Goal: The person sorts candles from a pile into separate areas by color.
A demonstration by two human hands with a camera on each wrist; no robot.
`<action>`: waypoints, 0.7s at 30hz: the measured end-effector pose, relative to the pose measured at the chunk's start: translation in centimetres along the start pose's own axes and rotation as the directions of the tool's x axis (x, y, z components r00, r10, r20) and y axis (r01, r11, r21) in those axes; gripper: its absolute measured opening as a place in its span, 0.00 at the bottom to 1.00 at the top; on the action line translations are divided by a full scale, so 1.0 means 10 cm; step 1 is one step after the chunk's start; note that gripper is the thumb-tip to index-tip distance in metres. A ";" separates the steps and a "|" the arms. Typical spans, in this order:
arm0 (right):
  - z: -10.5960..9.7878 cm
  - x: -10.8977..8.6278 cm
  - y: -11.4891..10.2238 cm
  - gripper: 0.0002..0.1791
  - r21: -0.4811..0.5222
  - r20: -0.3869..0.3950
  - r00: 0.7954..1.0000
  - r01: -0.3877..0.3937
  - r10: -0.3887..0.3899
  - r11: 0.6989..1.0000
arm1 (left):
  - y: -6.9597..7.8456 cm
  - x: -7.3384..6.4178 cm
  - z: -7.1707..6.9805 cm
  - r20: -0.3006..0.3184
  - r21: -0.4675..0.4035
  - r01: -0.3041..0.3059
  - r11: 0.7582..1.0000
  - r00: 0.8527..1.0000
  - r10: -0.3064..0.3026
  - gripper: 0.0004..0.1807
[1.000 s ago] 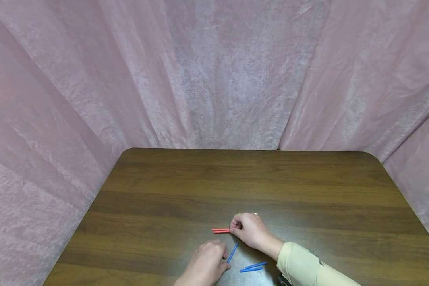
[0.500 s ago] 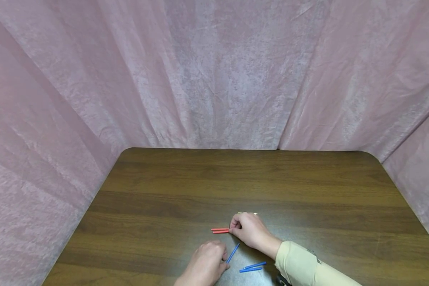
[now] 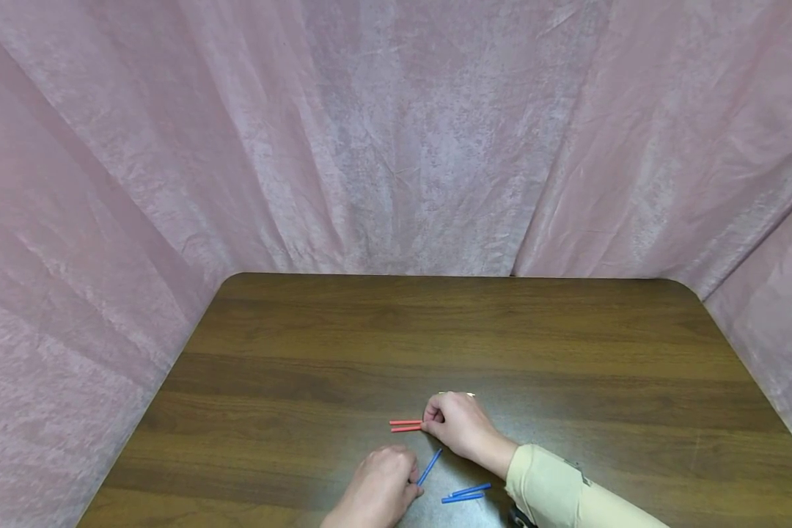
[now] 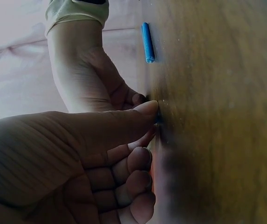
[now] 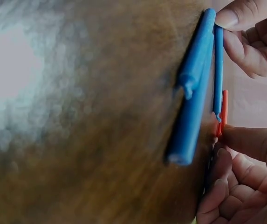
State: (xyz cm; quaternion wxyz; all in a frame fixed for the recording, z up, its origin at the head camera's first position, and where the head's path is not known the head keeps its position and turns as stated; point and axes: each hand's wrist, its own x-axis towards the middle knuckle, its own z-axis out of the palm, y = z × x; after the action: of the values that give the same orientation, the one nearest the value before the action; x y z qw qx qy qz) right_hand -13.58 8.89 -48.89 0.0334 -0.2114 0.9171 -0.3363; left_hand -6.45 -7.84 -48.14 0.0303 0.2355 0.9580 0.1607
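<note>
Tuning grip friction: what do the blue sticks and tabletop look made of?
Blue sticks: probably wax or plastic, can't tell which; satin, evenly coloured, thin nubs at some ends. Tabletop: probably wood or laminate, glossy; brown grain, bright glare.

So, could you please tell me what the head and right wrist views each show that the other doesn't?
Head view only: the far edge of the table and the pale right sleeve.
Right wrist view only: the inner side of the left hand.
Both: the right hand at the red sticks, a blue stick at the left hand's fingertips, and a pair of blue sticks on the table.
</note>
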 end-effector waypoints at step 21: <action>0.01 -0.01 0.00 0.13 -0.004 -0.017 1.000 0.009 -0.009 1.000 | -0.03 -0.02 0.02 -0.060 0.014 -0.031 0.999 0.998 0.032 0.17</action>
State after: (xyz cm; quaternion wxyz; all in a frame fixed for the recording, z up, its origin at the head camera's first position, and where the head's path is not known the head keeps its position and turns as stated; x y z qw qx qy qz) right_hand -13.49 8.86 -48.94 0.0237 -0.2127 0.9171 -0.3365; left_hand -6.43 -8.12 -48.42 -0.0028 0.2459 0.9557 0.1620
